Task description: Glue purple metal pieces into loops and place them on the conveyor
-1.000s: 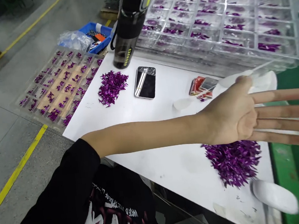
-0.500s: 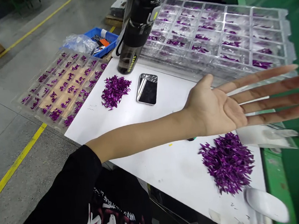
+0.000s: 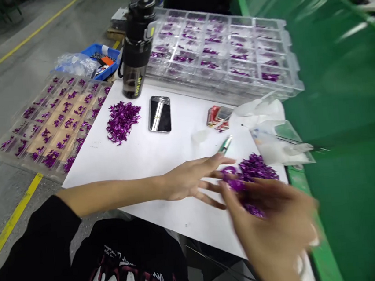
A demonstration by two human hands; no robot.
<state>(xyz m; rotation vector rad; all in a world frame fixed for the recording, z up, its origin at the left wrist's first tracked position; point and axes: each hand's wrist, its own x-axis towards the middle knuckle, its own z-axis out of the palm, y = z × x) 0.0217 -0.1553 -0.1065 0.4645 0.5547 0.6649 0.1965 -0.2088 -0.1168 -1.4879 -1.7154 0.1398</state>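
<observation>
My left hand (image 3: 191, 180) reaches in from the left over the white tabletop (image 3: 133, 163), palm down, its fingers stretched and spread. The fingertips come close to a pile of small, pointed, shiny purple pieces (image 3: 258, 167). My right hand (image 3: 275, 225), smeared by motion, curves over the near side of this pile and hides part of it. Purple shows between its thumb and fingers, but whether it holds any pieces I cannot make out. Just behind my left fingertips lies a green-and-silver pen-like tool (image 3: 225, 145).
A smaller purple pile (image 3: 122, 122), a phone (image 3: 159, 114) and a dark bottle (image 3: 136, 52) stand on the tabletop. Behind are clear compartment trays (image 3: 218, 44); another tray (image 3: 45, 127) lies left. White tissue or plastic (image 3: 260, 111) and a red packet (image 3: 218, 117) sit at right.
My left hand has dropped from its raised, palm-showing pose and drawn back left toward the table. My right hand has come into view over the purple pile. The camera view has shifted.
</observation>
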